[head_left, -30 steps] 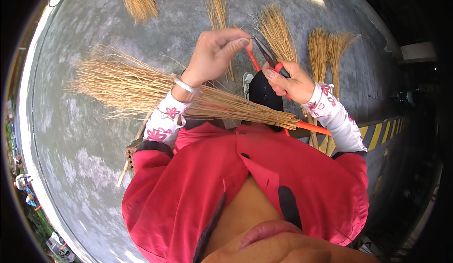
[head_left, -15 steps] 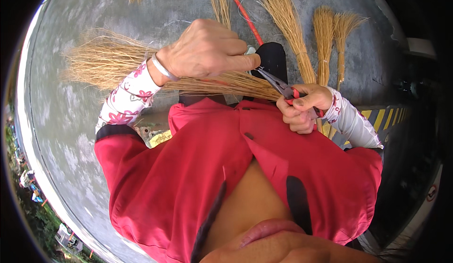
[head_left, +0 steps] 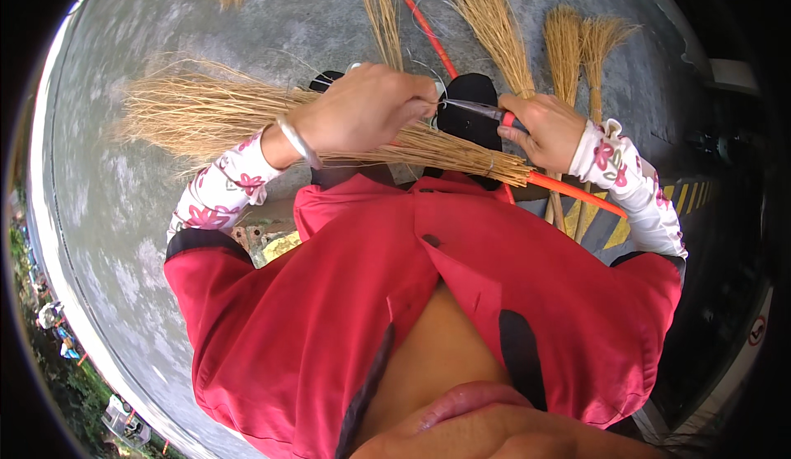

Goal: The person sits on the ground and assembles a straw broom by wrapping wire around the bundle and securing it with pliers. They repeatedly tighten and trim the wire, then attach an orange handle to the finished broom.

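Lying across the person's lap, a straw broom (head_left: pixel 247 117) stretches from a wide fan of bristles at the left to a bound neck at the right, where an orange handle (head_left: pixel 577 194) sticks out toward the lower right. The left hand (head_left: pixel 362 111) sits on top of the bristles near the middle of the bundle, fingers curled down tight around the straw; a pale bangle (head_left: pixel 298 142) circles that wrist, above a white sleeve with pink flowers. The right hand (head_left: pixel 545 129) is closed around the red grips of a pair of pliers (head_left: pixel 478 110), whose thin metal nose points left and reaches the fingertips of the left hand, just above the straw. Whether the nose pinches a wire or a strand there cannot be told. A thin metal band (head_left: pixel 491 165) wraps the broom's neck just below the right hand. Behind both hands a dark shoe (head_left: pixel 470 125) shows between the broom and the grey concrete floor (head_left: pixel 148 236). More brooms (head_left: pixel 568 43) lie on the floor beyond, heads pointing away, and a loose orange stick (head_left: pixel 428 35) lies among them. The person wears a red top (head_left: pixel 371 294), which fills the lower half of the view.
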A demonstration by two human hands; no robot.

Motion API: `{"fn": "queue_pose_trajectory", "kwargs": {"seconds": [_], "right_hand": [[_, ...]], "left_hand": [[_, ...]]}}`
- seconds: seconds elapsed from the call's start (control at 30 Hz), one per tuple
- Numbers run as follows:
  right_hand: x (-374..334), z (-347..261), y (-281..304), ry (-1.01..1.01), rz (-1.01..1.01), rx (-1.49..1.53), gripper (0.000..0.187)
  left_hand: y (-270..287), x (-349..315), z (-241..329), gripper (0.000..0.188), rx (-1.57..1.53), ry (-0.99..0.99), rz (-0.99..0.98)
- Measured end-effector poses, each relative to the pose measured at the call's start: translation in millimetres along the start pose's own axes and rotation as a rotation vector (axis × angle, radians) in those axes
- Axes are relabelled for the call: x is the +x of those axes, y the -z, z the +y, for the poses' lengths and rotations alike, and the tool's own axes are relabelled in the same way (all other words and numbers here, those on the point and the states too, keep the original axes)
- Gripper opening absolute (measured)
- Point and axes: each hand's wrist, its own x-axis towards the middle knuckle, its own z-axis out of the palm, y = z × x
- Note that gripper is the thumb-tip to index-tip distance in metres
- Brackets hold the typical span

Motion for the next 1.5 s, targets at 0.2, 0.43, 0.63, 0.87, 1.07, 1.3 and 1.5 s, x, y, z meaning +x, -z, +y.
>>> {"fn": "queue_pose_trajectory", "kwargs": {"seconds": [0.2,0.43,0.63,0.87,1.07,1.3,1.5], "right_hand": [[5,-16,-1,-0.078,0.281,-0.29,0.015],[17,-16,3,-0.126,0.311,0.032,0.021],[4,-37,-7,-0.136,-0.105,1.14,0.022],[19,-40,-53,-0.158,0.308,0.796,0.018],[51,18,-74,-0.057,0.592,0.13,0.018],[86,108,-166,-0.516,0.708,0.486,0.031],[53,82,-205,-0.468,0.485,0.705,0.024]], "left_hand": [[8,21,-7,0.033,-0.651,0.346,-0.104],[13,27,15,0.037,-0.472,0.359,0.324],[28,14,35,0.015,0.083,-0.042,0.458],[34,14,11,0.029,0.162,-0.035,0.244],[28,27,-33,0.029,0.597,-0.087,0.201],[-16,14,-78,0.082,0.655,-0.118,0.145],[-37,-32,-58,0.069,0.412,0.268,-0.481]]}}
